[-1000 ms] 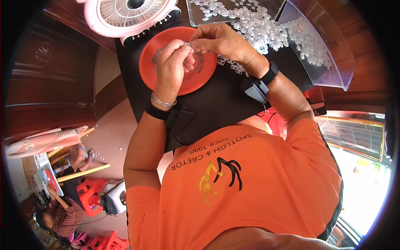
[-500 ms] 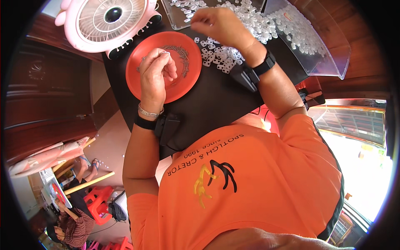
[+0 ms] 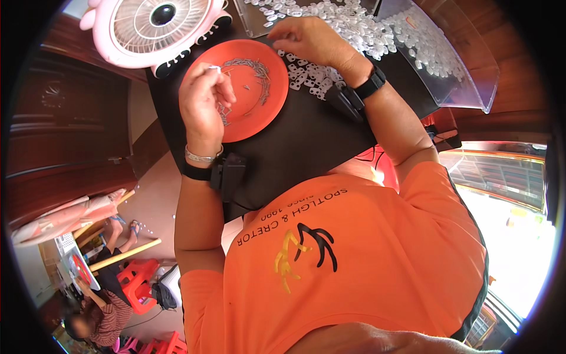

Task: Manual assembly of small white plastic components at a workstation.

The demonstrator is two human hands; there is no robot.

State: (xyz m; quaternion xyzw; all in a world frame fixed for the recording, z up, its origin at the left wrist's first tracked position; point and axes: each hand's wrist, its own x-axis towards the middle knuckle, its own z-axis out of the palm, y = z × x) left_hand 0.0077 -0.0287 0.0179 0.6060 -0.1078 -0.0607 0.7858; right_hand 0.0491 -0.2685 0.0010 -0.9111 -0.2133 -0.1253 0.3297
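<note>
My left hand (image 3: 202,106) is over the left side of a round red plate (image 3: 250,121), its fingers closed on a small white plastic piece (image 3: 214,68) at the fingertips. Thin grey nail-like pins (image 3: 259,74) lie in a curved band inside the plate; more show beside my palm. My right hand (image 3: 312,42) is open, fingers bent and slightly apart, above the dark tabletop right of the plate. I see nothing between its fingers. Just below it lies a scatter of small white pieces with holes (image 3: 311,79).
A pink fan (image 3: 162,15) stands at the far left of the table. A clear plastic bin (image 3: 477,88) full of white pieces (image 3: 421,47) spreads at the far right. Another clear tray (image 3: 250,26) is at the back. A person (image 3: 97,312) sits working at the lower left, near red stools (image 3: 138,286).
My left hand has moved a little left and up over the plate, uncovering more pins. My right hand has lowered slightly, its fingers still bent.
</note>
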